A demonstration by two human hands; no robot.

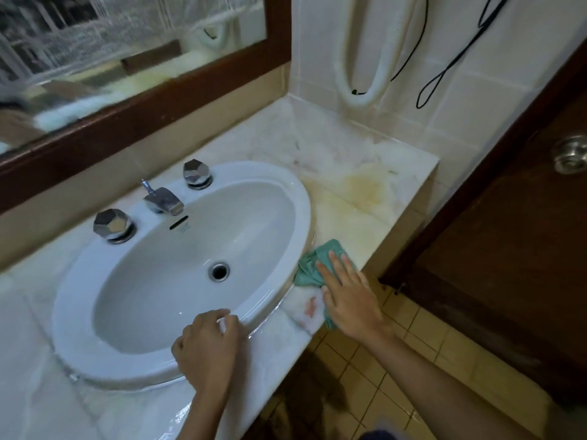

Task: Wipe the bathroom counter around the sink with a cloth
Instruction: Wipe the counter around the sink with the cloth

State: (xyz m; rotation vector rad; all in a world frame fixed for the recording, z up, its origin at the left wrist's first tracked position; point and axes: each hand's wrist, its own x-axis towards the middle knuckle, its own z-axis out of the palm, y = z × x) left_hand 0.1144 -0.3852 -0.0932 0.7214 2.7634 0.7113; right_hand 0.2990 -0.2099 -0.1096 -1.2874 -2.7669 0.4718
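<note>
A white oval sink (279, 182) is set into a pale marble counter (343, 147). A crumpled green cloth (313, 265) lies on the counter at the sink's right rim, near the front edge. My right hand (346, 293) presses flat on the cloth, fingers spread. My left hand (208, 347) rests on the sink's front rim with its fingers curled, holding nothing. A yellow-brown stain (362, 185) marks the counter to the right of the sink. The counter in front of the sink looks wet.
A chrome tap (163, 200) and two chrome knobs (112, 225) (197, 173) stand at the sink's back. A wood-framed mirror (133, 100) hangs behind. A white hose (365, 58) and black cable (444, 71) hang on the tiled wall. A brown door with knob (570, 154) is at right.
</note>
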